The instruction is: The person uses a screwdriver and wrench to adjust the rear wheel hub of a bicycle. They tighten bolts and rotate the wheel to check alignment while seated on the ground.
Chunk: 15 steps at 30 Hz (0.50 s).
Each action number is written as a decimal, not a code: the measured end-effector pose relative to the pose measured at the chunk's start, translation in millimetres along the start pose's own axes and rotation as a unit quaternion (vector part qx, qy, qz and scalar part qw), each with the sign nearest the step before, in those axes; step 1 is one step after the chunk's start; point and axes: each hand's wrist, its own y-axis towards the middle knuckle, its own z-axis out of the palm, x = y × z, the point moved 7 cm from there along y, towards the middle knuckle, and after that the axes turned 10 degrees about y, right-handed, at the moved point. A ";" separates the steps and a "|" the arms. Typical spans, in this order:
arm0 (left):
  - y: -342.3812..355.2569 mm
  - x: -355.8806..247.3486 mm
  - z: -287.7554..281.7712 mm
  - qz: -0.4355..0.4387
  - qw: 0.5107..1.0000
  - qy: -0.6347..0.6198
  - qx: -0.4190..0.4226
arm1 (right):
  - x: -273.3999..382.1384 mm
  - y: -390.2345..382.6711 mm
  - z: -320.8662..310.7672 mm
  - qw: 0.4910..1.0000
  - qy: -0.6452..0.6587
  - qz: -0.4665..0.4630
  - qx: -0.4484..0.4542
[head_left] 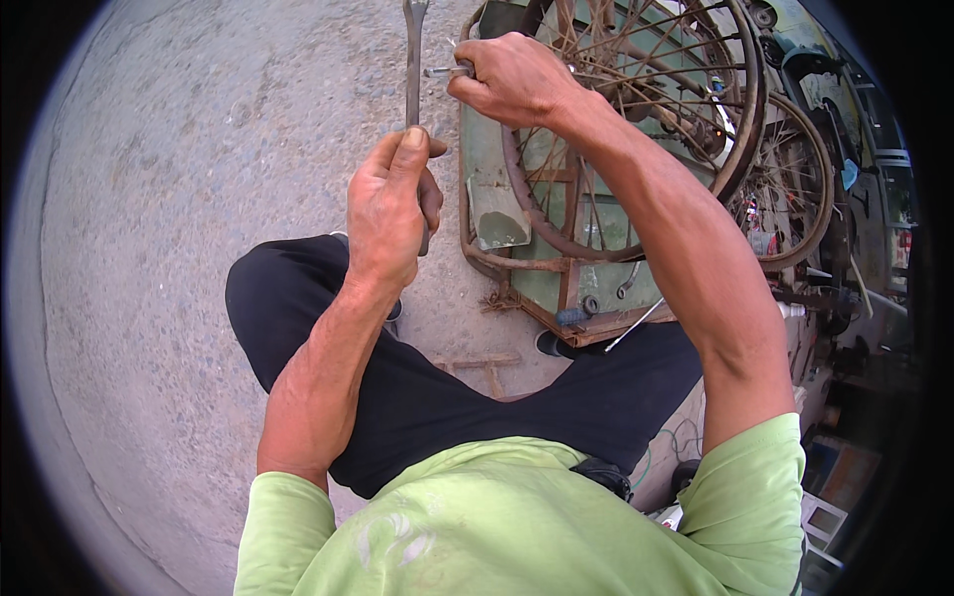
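My left hand [390,204] is closed around the lower part of a long grey metal bar [413,84], held upright. Its flat top end looks forked and is cut off by the upper edge of the picture. Just to the right and farther off, my right hand [512,81] pinches a short, thin metal rod [437,72] between thumb and fingers. The rod's tip points left toward the bar, with a small gap seen between them. What else lies inside the right hand's grip is hidden.
Beyond my right forearm, rusty spoked wheels [750,129] lean over a worn green metal cart [487,144]. A metal ring [590,304], a blue cylinder [571,316] and a thin shiny rod [634,326] lie at its near end. A rusty metal frame [487,364] sits on the rough ground between my legs.
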 end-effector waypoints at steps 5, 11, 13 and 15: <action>-1.4 4.1 7.9 -0.023 0.999 0.029 0.017 | -3.1 6.4 3.2 1.000 -0.001 0.010 0.010; 5.2 -9.2 -7.5 0.019 0.999 -0.021 -0.041 | -5.8 8.4 2.7 1.000 0.008 -0.002 -0.008; 6.8 -15.4 -19.4 0.067 0.991 -0.071 -0.092 | -5.9 8.3 1.2 1.000 0.008 -0.011 -0.015; 8.6 -8.4 -18.5 0.027 0.995 -0.053 -0.076 | -5.2 8.6 1.3 1.000 0.009 -0.014 -0.010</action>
